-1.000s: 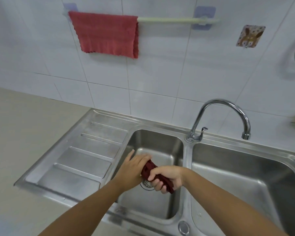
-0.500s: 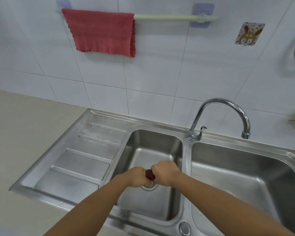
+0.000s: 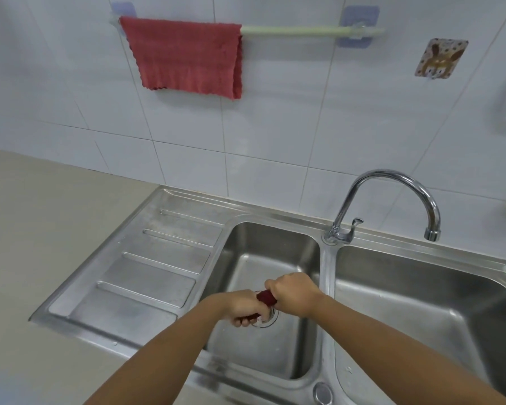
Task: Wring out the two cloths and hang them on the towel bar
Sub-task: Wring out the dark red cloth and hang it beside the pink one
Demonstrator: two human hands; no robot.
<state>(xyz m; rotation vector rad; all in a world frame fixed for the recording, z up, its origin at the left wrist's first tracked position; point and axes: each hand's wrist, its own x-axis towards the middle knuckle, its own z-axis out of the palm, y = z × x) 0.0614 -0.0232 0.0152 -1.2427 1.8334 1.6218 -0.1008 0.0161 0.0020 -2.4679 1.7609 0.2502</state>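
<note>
Both fists close tighter than a second ago — the left hand [image 3: 244, 307], then splayed with fingers loose, is now clamped on the dark red cloth [image 3: 267, 296] alongside the right hand [image 3: 295, 293], and the long roll that stuck out below the right fingers has shrunk to a short stub between the two fists. Fingers of both hands are curled shut on the cloth, knuckles up; a sliver of red also peeks under the left fingers. The twist is held just above the drain [image 3: 268, 318] of the left basin [image 3: 275, 249], directly below the fingers, so runoff should fall into the sink.

By the look of it the wringing of this second cloth is in full squeeze — not yet finished. Far above the fingers, a lighter red cloth [image 3: 187, 57] already hangs on the left half of the towel bar [image 3: 310, 31], whose right half is bare, seemingly room for the one in hand.

No brand or readable writing shows; the only marking is a rabbit-picture wall hook [image 3: 440, 58] up to the right of the fingers.
</note>
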